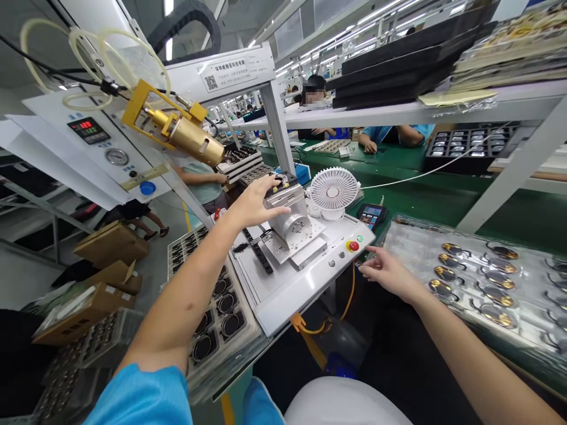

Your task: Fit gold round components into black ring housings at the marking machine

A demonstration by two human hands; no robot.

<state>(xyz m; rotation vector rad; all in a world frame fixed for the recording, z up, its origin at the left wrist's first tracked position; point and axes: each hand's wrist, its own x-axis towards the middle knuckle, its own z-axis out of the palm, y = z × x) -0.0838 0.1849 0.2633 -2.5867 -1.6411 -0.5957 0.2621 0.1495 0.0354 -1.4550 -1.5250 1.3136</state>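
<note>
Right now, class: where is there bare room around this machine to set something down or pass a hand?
Bare: the white base plate in front of the metal fixture, and the green bench mat between the desk fan and the clear tray. Crowded: around the left hand, on the fixture.

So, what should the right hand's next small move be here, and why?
Probably reach onto the tray for one gold-rimmed part. The right hand's fingertips sit just off the tray's edge, beside the red stop button, while the left hand rests on the metal fixture.
</note>
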